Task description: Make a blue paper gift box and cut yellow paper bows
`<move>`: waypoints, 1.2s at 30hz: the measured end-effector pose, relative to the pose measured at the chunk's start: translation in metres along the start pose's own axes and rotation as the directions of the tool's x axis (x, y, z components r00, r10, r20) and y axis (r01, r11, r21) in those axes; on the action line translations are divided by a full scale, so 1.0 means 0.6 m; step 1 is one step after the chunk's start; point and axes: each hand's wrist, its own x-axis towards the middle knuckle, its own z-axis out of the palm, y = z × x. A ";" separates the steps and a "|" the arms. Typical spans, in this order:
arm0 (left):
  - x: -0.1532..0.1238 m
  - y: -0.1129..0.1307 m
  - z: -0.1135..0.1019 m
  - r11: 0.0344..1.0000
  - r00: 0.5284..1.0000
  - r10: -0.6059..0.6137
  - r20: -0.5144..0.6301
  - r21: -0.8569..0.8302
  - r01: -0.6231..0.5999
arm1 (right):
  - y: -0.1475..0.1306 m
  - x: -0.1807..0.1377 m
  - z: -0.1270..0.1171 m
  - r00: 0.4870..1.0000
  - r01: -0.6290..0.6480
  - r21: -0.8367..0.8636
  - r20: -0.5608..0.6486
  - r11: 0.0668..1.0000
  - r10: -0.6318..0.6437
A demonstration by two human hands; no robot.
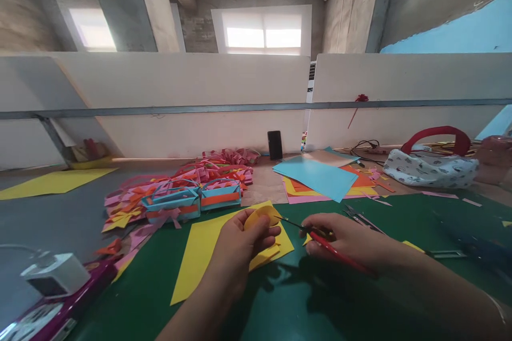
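Observation:
Between the fingers of my left hand is a small piece of yellow paper, curved along its top edge. My right hand is closed around red-handled scissors, whose blades point left and meet the right edge of that piece. Under my left hand a larger yellow sheet lies on the green cutting mat, with a smaller yellow piece on top of it. Close to my right fingertips a bit of yellow paper shows, partly hidden by the hand.
Behind my hands are blue paper baskets and a heap of pink and red paper strips. Coloured sheets lie near an upright phone. A cloth basket stands right; a white charger sits front left.

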 end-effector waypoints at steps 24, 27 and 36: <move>-0.002 -0.004 -0.001 0.998 1.000 0.004 0.000 0.065 -0.004 | 0.006 0.005 0.006 0.989 0.070 0.194 0.115 0.979 -0.094; -0.001 -0.004 -0.002 0.997 1.000 -0.003 0.010 0.075 0.003 | 0.006 0.005 0.006 0.986 0.075 0.194 0.133 0.978 -0.102; -0.001 -0.004 -0.004 0.998 1.000 -0.006 0.030 0.065 0.005 | 0.005 0.003 0.006 0.989 0.075 0.184 0.112 0.980 -0.097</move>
